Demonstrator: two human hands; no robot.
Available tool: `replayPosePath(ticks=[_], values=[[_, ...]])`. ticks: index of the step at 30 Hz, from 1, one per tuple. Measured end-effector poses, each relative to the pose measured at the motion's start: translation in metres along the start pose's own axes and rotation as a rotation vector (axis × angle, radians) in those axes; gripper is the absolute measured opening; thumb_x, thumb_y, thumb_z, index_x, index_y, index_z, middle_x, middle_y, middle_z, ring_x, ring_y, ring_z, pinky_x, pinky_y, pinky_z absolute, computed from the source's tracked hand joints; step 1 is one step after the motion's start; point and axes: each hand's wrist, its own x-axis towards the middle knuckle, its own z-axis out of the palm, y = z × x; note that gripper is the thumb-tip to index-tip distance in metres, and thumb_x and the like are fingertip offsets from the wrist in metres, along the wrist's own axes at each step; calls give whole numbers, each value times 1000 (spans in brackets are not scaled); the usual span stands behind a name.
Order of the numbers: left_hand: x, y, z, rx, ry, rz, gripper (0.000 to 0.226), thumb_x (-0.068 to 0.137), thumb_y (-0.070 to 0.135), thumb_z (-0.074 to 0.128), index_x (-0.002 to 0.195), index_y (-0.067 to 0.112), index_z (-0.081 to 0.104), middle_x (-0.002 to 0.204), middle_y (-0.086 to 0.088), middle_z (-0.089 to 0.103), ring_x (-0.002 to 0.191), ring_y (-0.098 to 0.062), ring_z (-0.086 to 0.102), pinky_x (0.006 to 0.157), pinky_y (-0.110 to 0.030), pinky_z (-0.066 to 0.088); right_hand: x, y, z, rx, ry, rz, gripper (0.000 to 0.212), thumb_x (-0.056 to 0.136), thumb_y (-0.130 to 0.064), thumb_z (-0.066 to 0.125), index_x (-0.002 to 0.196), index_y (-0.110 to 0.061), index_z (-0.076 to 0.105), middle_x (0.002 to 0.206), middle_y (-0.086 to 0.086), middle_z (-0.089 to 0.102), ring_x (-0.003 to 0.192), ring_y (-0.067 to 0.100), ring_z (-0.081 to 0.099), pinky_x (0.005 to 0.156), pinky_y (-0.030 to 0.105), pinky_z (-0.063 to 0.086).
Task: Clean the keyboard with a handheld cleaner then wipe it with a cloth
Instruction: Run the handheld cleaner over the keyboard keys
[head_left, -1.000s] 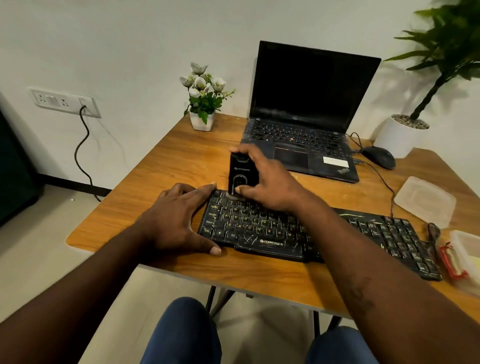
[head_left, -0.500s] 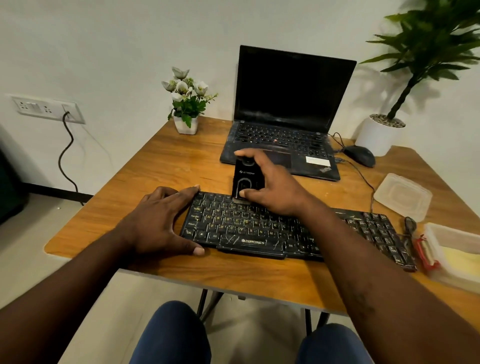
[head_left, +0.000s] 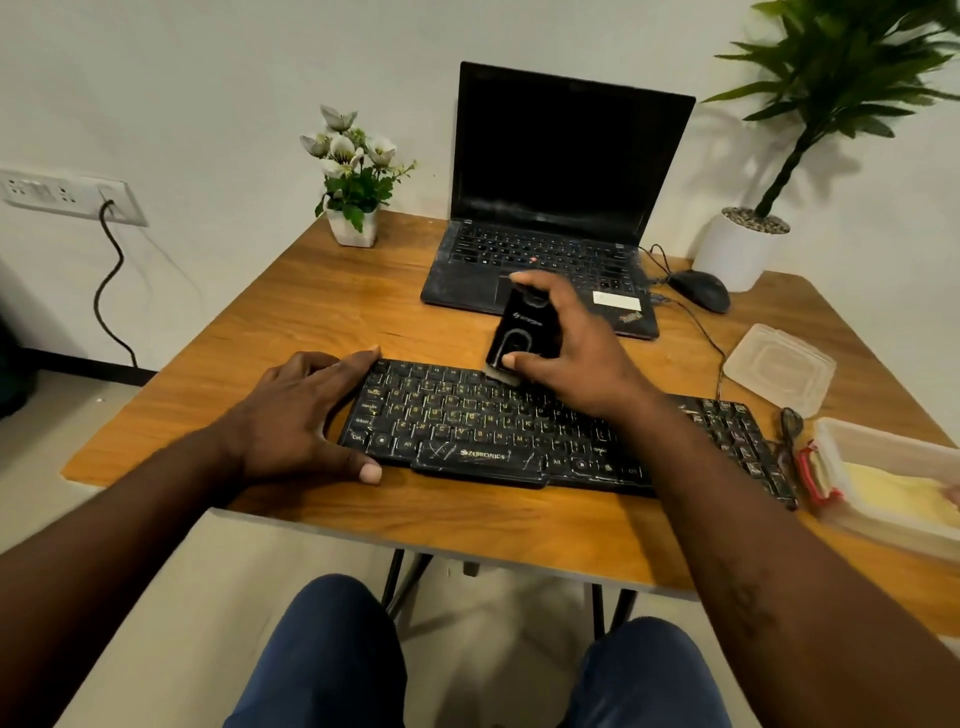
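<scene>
A black keyboard (head_left: 498, 431) with yellowish letters lies across the front of the wooden table (head_left: 311, 312). My right hand (head_left: 576, 353) grips a glossy black handheld cleaner (head_left: 519, 332), held upright with its pale brush end on the keyboard's top row near the middle. My left hand (head_left: 306, 415) lies spread at the keyboard's left end, thumb along the front edge and fingers at the back corner. A yellow cloth (head_left: 893, 493) lies in an open plastic box at the right.
An open dark laptop (head_left: 561, 208) stands behind the keyboard, with a wired mouse (head_left: 698, 291) at its right. A small flower pot (head_left: 353, 182) sits back left, a potted plant (head_left: 743, 249) back right. A clear lid (head_left: 779, 364) and plastic box (head_left: 852, 441) lie right.
My right hand has slid the cleaner to the right along the keyboard's top row. The left hand stays at the left end. The camera view has shifted a little.
</scene>
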Motion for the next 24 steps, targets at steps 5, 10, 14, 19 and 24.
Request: replayPosePath(ticks=[5, 10, 14, 19, 24], values=[[5, -2, 0, 14, -31, -15, 138, 49, 105, 49, 160, 48, -8, 166, 3, 22, 146, -11, 11, 118, -48, 19, 0, 6, -7, -94, -64, 13, 87, 88, -9, 77, 149, -49, 30, 130, 4, 58, 110, 19, 65, 75, 24, 60], [9, -3, 2, -102, 5, -54, 124, 52, 106, 41, 159, 54, 4, 162, 3, 30, 143, -12, 17, 113, -47, 21, -33, 39, -67, -159, -6, 129, 85, 87, -6, 78, 145, -49, 35, 132, 3, 60, 111, 20, 65, 72, 16, 55], [14, 14, 15, -327, 207, -174, 100, 62, 100, 42, 152, 56, 34, 141, 1, 43, 137, -23, 27, 104, -48, 29, -35, 33, -68, -124, 72, 129, 85, 85, -6, 80, 145, -49, 38, 134, -1, 56, 112, 21, 66, 77, 23, 61], [23, 40, 23, -489, 377, -63, 93, 73, 90, 52, 152, 41, 45, 152, 1, 49, 140, -21, 39, 114, -55, 36, -20, 6, -16, -160, 87, 38, 87, 85, -12, 80, 147, -50, 31, 136, 6, 59, 112, 24, 66, 78, 32, 64], [11, 48, 26, -186, 449, 74, 106, 71, 91, 51, 158, 34, 34, 154, 1, 46, 139, -19, 35, 107, -50, 39, -36, 14, -23, -358, 198, 82, 90, 86, -19, 81, 150, -48, 26, 134, 9, 63, 112, 28, 68, 84, 44, 63]])
